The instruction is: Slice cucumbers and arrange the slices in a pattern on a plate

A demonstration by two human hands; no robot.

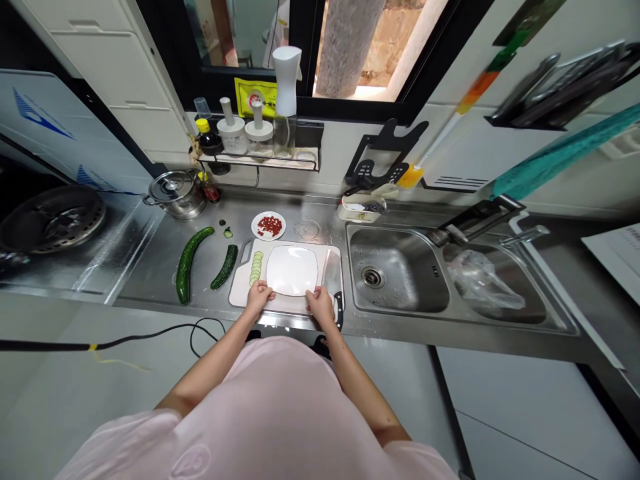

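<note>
A white square plate (292, 269) lies over the middle of the white cutting board (240, 283). My left hand (259, 298) grips its near left corner, and my right hand (321, 305) has hold of the near right corner. Along the plate's left side runs a row of cucumber slices (256, 267). To its right a kitchen knife (332, 270) rests on the board, its black handle pointing toward me and partly beside my right hand. Left of the board are a cut cucumber piece (225, 267) and a whole cucumber (191, 265).
Behind the board stands a small plate (281, 235) of chopped red pieces. A lidded steel pot (179, 195) is at the back left. The double sink (400, 273) lies to the right, a plastic bag (483, 280) in its far basin. A jar shelf (260, 160) hangs above.
</note>
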